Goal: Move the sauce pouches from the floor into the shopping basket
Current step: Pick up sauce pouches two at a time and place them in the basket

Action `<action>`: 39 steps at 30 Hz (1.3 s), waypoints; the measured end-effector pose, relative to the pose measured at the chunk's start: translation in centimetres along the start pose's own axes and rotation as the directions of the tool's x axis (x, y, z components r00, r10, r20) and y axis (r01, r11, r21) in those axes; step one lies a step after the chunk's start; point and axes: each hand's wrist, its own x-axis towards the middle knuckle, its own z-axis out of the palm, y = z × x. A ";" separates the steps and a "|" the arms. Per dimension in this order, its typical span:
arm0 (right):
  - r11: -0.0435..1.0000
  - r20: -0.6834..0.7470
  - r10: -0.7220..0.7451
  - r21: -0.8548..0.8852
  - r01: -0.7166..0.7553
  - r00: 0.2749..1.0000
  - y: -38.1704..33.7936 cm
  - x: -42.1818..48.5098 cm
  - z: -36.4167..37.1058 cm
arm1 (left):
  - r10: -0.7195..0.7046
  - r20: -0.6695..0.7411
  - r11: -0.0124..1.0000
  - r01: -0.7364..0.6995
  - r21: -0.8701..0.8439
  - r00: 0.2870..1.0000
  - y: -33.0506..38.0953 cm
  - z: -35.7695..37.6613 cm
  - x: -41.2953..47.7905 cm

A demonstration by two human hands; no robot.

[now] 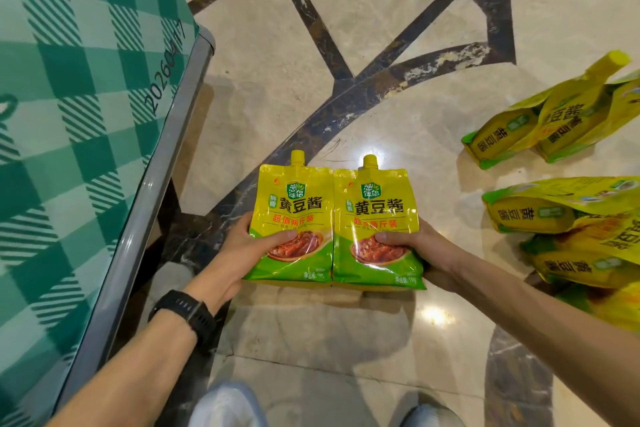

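Your left hand (242,253) grips the left pouch (294,215) and your right hand (412,250) grips the right pouch (377,218), side by side. Several floor pouches (533,215) remain beyond your right hand, and no basket shows.

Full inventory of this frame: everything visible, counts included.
left pouch: 1, yellow-green, centre, held
right pouch: 1, yellow-green, centre, held, beside the first
floor pouches: several, exact count unclear, yellow-green, two piles at right
checked cloth: 1, green-white, left
metal rail: 1, grey, along the cloth's edge
floor: beige marble, dark inlay
watch: 1, black, left wrist
shoes: 2, pale, bottom edge
left hand: grips left pouch
right hand: grips right pouch
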 end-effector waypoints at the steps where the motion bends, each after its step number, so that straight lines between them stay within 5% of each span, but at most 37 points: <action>1: 1.000 -0.005 -0.002 -0.006 0.002 1.000 -0.1 -0.1 -0.1 | 0.008 -0.013 1.000 -0.008 -0.003 1.000 -0.2 0.2 -0.2; 12: 0.999 -0.051 -0.026 -0.047 0.024 0.998 -5.6 -10.9 2.8 | 0.109 -0.065 0.990 -0.114 -0.084 0.992 3.5 0.3 -11.3; 31: 0.982 -0.115 -0.078 0.160 0.096 0.990 -37.2 -58.0 14.6 | 0.057 0.005 0.998 -0.057 -0.020 0.998 40.5 -2.8 -57.4; 39: 0.939 -0.179 -0.255 0.190 0.288 0.950 -44.5 -71.9 16.2 | 0.210 0.105 0.977 -0.213 0.026 0.972 49.6 -0.8 -68.9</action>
